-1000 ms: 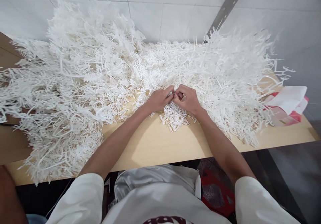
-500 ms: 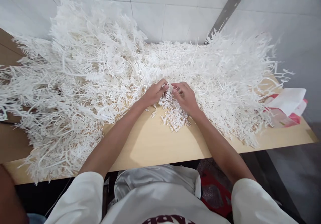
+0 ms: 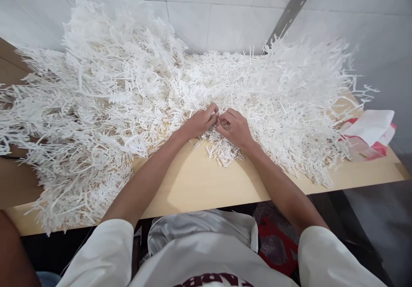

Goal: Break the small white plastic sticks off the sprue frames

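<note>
My left hand (image 3: 201, 120) and my right hand (image 3: 236, 127) meet at the middle of the table, fingertips almost touching. The left fingers are pinched round a small white plastic piece, only a bit of which shows. Thumb and fingers of the right hand are also curled into a pinch, and what lies between them is too small to make out. Just below the hands lies a small pile of short white plastic pieces (image 3: 224, 152). Branching white plastic sprigs (image 3: 106, 85) are heaped around and behind both hands.
The heap continues to the right (image 3: 289, 94) and spills toward the front edge of the wooden table (image 3: 193, 184). A pink and white tissue pack (image 3: 368, 134) sits at the right end. Behind is a tiled wall (image 3: 189, 21). Part of another person's arm (image 3: 14, 252) shows at lower left.
The hands have come closer together, and the right fingers, spread a little before, have curled into a pinch. The heaps look the same.
</note>
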`<action>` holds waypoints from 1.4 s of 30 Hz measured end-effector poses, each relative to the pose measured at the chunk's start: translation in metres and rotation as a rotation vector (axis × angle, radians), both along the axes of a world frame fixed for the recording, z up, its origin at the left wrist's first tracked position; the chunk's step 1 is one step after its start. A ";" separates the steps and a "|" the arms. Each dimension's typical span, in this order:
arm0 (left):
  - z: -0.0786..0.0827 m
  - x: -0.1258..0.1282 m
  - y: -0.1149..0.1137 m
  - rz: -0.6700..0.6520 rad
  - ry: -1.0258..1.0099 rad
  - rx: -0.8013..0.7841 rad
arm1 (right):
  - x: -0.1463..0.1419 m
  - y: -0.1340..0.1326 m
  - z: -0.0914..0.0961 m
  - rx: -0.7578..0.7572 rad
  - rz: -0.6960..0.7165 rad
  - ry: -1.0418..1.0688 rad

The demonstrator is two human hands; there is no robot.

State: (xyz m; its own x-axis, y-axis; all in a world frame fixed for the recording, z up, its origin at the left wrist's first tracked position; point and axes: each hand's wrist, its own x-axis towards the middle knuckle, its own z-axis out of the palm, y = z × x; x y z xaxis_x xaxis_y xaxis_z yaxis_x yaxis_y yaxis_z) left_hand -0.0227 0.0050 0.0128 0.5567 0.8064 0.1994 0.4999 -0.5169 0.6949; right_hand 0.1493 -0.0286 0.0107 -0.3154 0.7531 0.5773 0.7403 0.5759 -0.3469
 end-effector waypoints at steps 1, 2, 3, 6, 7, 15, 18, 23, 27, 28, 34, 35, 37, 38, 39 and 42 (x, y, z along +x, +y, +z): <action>0.000 0.001 0.000 0.004 -0.001 0.005 | 0.000 0.000 0.000 0.032 0.011 -0.015; -0.001 0.002 -0.001 0.005 -0.007 0.005 | 0.000 0.001 0.000 0.058 0.027 -0.027; -0.001 0.003 -0.001 0.005 -0.014 0.001 | 0.001 0.002 -0.001 0.075 0.043 -0.034; -0.002 0.006 -0.003 0.007 -0.028 -0.016 | 0.006 0.005 -0.001 0.000 0.079 -0.006; -0.002 0.007 -0.002 0.004 -0.028 -0.020 | 0.008 0.005 -0.001 -0.060 0.087 0.029; -0.003 0.004 0.010 0.130 -0.142 -0.059 | -0.008 -0.024 0.013 -0.126 0.411 0.301; -0.003 0.002 0.008 0.103 -0.185 -0.078 | -0.011 -0.021 0.010 -0.064 0.235 0.269; -0.003 0.002 0.003 0.074 -0.166 -0.083 | 0.001 0.001 -0.002 -0.142 -0.075 0.245; -0.002 0.001 0.002 0.083 -0.126 -0.054 | 0.005 0.004 -0.004 -0.142 0.021 0.117; -0.002 0.001 0.002 0.080 -0.118 -0.054 | 0.004 0.004 -0.004 -0.125 0.024 0.098; -0.003 0.004 0.002 0.034 -0.058 -0.023 | 0.001 0.000 -0.001 -0.018 0.001 -0.038; -0.003 0.005 0.001 0.038 -0.056 -0.018 | 0.001 0.000 -0.002 -0.004 0.003 -0.061; -0.004 0.006 0.000 0.041 -0.063 -0.017 | 0.003 0.002 -0.002 0.000 0.013 -0.091; -0.005 0.007 0.000 0.039 -0.067 -0.019 | 0.004 0.002 -0.002 -0.008 0.020 -0.096; -0.005 0.008 0.000 0.035 -0.067 -0.024 | 0.005 0.001 -0.001 -0.014 0.030 -0.093; -0.008 0.008 0.006 0.085 -0.072 -0.043 | 0.003 -0.007 0.005 -0.003 0.113 -0.009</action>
State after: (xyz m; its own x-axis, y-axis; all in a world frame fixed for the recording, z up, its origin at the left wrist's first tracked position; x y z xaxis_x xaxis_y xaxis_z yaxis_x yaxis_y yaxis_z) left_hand -0.0150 0.0111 0.0052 0.4715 0.8588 0.2004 0.4884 -0.4435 0.7515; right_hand 0.1524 -0.0359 0.0159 -0.4031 0.7144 0.5720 0.6739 0.6546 -0.3426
